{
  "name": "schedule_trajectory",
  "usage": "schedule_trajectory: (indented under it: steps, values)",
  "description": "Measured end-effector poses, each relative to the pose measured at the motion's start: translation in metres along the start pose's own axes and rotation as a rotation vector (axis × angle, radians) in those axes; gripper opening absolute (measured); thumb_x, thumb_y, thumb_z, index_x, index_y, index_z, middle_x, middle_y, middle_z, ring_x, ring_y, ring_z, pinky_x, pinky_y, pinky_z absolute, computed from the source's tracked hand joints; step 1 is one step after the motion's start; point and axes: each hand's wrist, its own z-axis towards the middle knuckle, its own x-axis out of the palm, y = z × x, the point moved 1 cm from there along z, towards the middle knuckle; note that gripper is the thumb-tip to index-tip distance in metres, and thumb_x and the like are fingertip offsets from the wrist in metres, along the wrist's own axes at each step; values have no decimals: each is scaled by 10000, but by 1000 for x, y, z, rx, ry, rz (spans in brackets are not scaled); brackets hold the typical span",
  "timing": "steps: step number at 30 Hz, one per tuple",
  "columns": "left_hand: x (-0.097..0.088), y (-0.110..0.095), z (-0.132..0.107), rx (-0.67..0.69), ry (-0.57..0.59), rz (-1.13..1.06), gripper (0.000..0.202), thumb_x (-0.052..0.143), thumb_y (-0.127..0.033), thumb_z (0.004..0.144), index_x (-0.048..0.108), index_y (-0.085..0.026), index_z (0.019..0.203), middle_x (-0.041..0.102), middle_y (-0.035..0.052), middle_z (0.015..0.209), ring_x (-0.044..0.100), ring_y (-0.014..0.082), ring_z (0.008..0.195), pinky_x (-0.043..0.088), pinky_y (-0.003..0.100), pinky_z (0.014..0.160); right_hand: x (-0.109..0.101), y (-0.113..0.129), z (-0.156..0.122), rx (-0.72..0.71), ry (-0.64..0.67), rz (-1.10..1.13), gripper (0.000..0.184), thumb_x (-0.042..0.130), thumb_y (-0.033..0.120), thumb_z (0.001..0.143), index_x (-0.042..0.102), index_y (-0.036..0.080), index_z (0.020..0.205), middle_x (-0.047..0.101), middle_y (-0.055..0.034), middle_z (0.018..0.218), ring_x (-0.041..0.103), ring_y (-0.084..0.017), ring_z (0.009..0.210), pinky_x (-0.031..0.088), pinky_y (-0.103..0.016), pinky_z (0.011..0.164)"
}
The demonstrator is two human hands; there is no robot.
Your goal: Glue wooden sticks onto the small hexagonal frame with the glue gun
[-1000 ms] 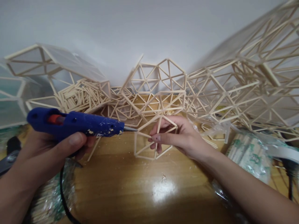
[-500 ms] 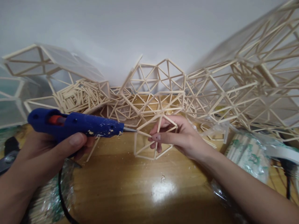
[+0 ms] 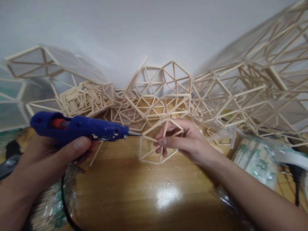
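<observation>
My left hand is wrapped round the handle of a blue hot glue gun, which lies level and points right. Dried glue specks cling to its front end. The metal nozzle meets the left corner of a small hexagonal stick frame with spokes inside. My right hand pinches that frame near its centre between thumb and fingers, holding it above the wooden table. Part of the frame is hidden behind my thumb. A single loose stick slants down just below the glue gun.
Larger stick lattices stand along the wall, rising high at the right. A pile of short sticks sits at the back left. Plastic-wrapped stick bundles lie at right and front left. The gun's black cord hangs toward me.
Almost nothing differs. The whole view has shifted very slightly, and the nozzle stays at the frame's left corner.
</observation>
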Motion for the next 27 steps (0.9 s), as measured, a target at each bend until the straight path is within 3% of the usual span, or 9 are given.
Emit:
schedule_trajectory:
  steps: [5,9,19,27]
  values:
    - [-5,7,-2,-57,3,45,386,730,-549,867,737,-223,659,672,52,579,637,193,478,513,265,383,0,0,0,3,-9,-15,95,889,188,826,801,162,852,764,-12,737,757,-133,678,631,-203,590]
    - [-7,9,-5,-91,-60,56,386,769,-596,812,793,-223,715,720,71,619,677,219,496,537,272,387,1,1,-1,9,-11,-26,111,898,202,817,799,162,846,760,-15,750,752,-136,679,626,-215,588]
    - [0,0,-1,-45,-48,36,335,772,-535,835,785,-217,728,708,52,604,659,188,479,526,243,402,0,-1,0,1,-25,-31,103,888,190,820,794,164,852,770,-18,729,753,-144,669,623,-224,584]
    - [-9,15,-8,-71,-102,91,318,802,-555,777,801,-239,734,739,50,624,684,215,482,551,264,407,-1,0,0,4,-61,-67,121,899,220,813,800,160,850,778,-18,722,726,-122,611,622,-216,581]
